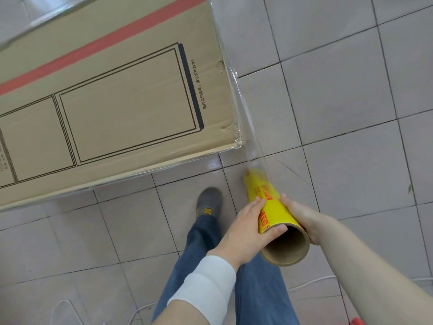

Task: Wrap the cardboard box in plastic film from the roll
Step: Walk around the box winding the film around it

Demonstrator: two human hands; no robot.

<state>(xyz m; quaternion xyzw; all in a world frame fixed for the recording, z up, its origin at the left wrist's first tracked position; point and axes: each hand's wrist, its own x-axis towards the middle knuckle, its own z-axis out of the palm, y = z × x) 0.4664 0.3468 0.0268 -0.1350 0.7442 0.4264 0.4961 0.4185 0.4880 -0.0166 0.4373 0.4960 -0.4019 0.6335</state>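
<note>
A tall brown cardboard box (112, 95) with a red stripe and black line drawings fills the upper left, standing on the tiled floor. Clear plastic film (236, 90) hugs its right edge and stretches down to a yellow roll (269, 200) with red print and an open cardboard core. The roll sits between both hands at lower centre. My left hand (243, 228) grips its left side, thumb on the core's rim. My right hand (302, 219) holds the right side, fingers wrapped behind it.
Grey floor tiles (339, 90) with dark grout spread to the right. My legs in blue jeans (199, 242) and a grey shoe (208, 200) stand just below the box's corner. A white cord (311, 281) lies on the floor near the bottom, and a red object (357, 321) peeks in at bottom right.
</note>
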